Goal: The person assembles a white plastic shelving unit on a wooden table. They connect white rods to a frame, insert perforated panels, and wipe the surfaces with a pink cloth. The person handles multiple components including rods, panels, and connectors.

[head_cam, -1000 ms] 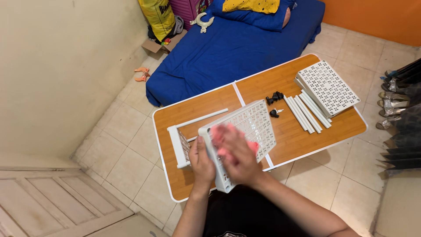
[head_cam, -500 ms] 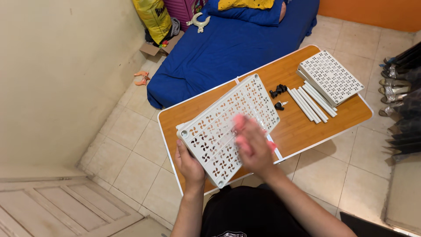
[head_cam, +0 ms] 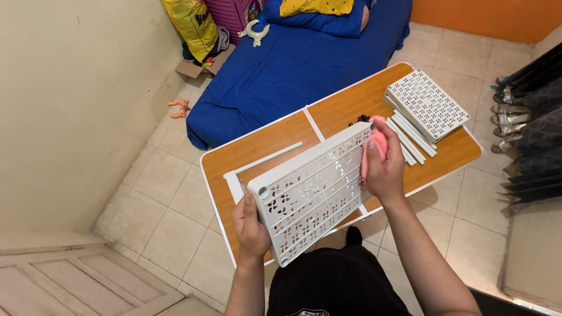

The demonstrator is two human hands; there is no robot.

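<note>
I hold a white perforated plastic shelf panel (head_cam: 310,190) tilted on edge above the wooden folding table (head_cam: 269,146). My left hand (head_cam: 249,225) grips the panel's near left corner. My right hand (head_cam: 383,169) holds a pink cloth (head_cam: 374,143) pressed against the panel's far right edge. Behind the panel, a second white panel with a white tube attached (head_cam: 268,158) lies on the table.
A stack of white perforated panels (head_cam: 427,104) and several white tubes (head_cam: 410,140) lie at the table's right end, with small black parts (head_cam: 358,120) partly hidden. A blue mattress (head_cam: 304,64) lies beyond. Shoes (head_cam: 509,111) line the right wall.
The panel has tipped from lying flat-faced toward me to standing on edge. My right hand with the pink cloth has moved from the panel's face to its far right edge.
</note>
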